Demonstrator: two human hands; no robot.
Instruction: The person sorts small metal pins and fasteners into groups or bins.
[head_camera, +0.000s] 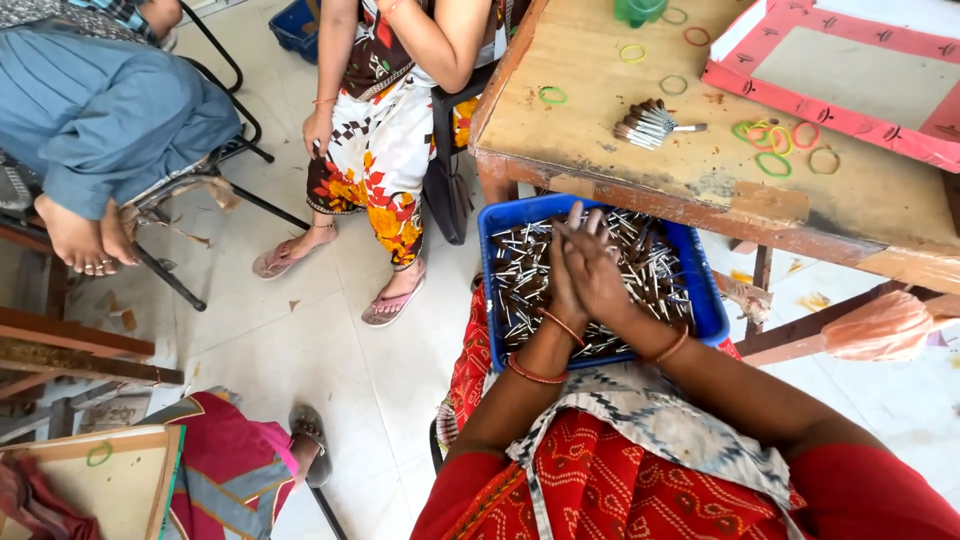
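Observation:
A blue plastic tray (710, 300) rests on my lap, filled with several thin dark sticks with silvery ends (520, 280). My left hand (560, 285) and my right hand (603, 275) are pressed palm to palm over the middle of the tray, fingers pointing away from me. Whatever lies between the palms is hidden. Both wrists carry orange bangles. A tied bundle of the same sticks (648, 125) lies on the wooden table (600, 150) just beyond the tray.
Coloured rubber bands (772, 150) are scattered on the table, beside a pink-framed board (800, 105) and a green cup (640, 10). One seated person in a floral dress (385, 140) and another in blue (100, 110) are to the left. An orange bag (885, 325) hangs at right.

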